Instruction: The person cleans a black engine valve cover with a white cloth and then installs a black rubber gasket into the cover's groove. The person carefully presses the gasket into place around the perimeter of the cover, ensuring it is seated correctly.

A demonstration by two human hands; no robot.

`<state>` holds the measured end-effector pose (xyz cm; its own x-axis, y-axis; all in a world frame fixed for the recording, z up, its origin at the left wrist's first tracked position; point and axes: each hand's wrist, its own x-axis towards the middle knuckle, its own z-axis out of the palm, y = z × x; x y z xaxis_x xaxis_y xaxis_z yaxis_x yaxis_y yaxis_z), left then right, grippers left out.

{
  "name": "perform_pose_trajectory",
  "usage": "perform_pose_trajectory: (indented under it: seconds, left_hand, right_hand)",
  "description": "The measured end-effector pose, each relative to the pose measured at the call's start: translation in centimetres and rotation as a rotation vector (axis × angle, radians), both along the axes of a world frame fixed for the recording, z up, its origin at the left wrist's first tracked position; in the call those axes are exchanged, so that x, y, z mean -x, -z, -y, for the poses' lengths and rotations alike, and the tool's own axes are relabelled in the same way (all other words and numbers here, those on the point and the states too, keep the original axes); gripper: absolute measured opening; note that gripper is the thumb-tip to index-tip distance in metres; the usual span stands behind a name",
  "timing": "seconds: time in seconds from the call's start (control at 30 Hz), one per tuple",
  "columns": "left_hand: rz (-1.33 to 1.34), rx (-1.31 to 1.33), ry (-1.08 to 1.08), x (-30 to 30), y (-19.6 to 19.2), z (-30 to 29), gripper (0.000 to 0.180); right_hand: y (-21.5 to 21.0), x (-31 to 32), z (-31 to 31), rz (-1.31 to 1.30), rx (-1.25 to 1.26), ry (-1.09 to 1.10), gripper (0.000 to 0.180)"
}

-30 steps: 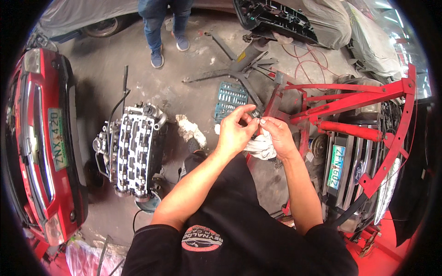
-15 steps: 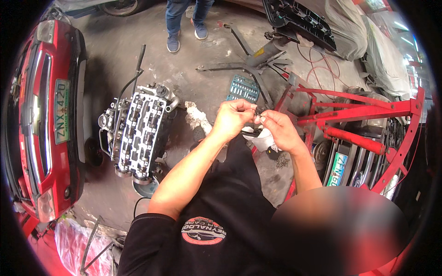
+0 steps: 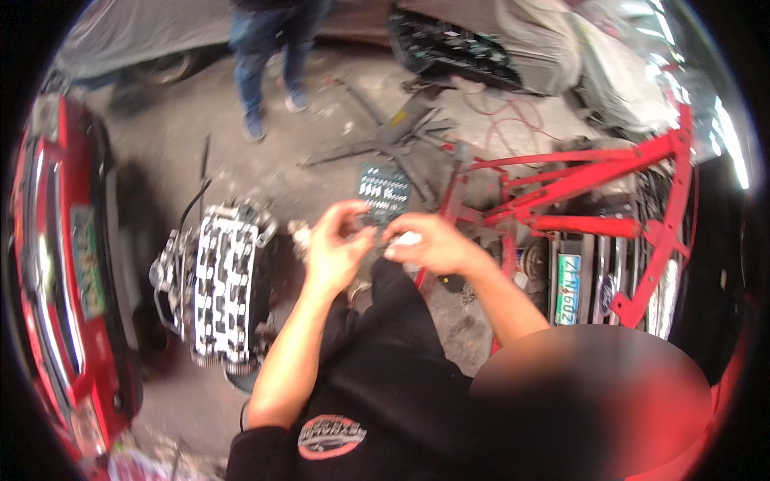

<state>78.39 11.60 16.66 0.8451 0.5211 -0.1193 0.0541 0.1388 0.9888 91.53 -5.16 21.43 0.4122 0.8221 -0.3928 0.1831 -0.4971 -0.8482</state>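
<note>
My left hand [image 3: 335, 244] and right hand [image 3: 429, 244] meet in front of me, above my lap. Right hand is closed around a white rag [image 3: 407, 239], bunched, only a small patch showing. Left fingertips pinch narrow on something small and dark; blur hides what. Cylinder head [image 3: 220, 280] sits on the floor to my left, socket tray [image 3: 383, 191] just ahead.

A small dark part [image 3: 370, 227] is sitting pinched between the fingertips of the left hand [image 3: 337, 244] and the right hand [image 3: 429, 243]; motion blur is hiding its shape. A white rag [image 3: 407, 239] is bunching against the right hand's fingers, only a pale patch of it showing. Both things are hanging above the person's lap, in front of the black trousers, raised well clear of the concrete floor.
</note>
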Motion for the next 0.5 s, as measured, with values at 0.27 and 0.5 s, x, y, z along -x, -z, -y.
perform_pose_trajectory:
  seconds: [0.27,0.5]
  left_hand:
    - [0.325,0.332,-0.131,0.8,-1.8,-1.0,0.041]
    - [0.491,0.578,-0.137,1.2,-5.9,-2.8,0.043]
  right_hand:
    - [0.2,1.1,-1.1,0.502,-0.092,0.001,0.024]
    - [-0.5,0.3,-4.3,0.363,-0.485,0.005,0.034]
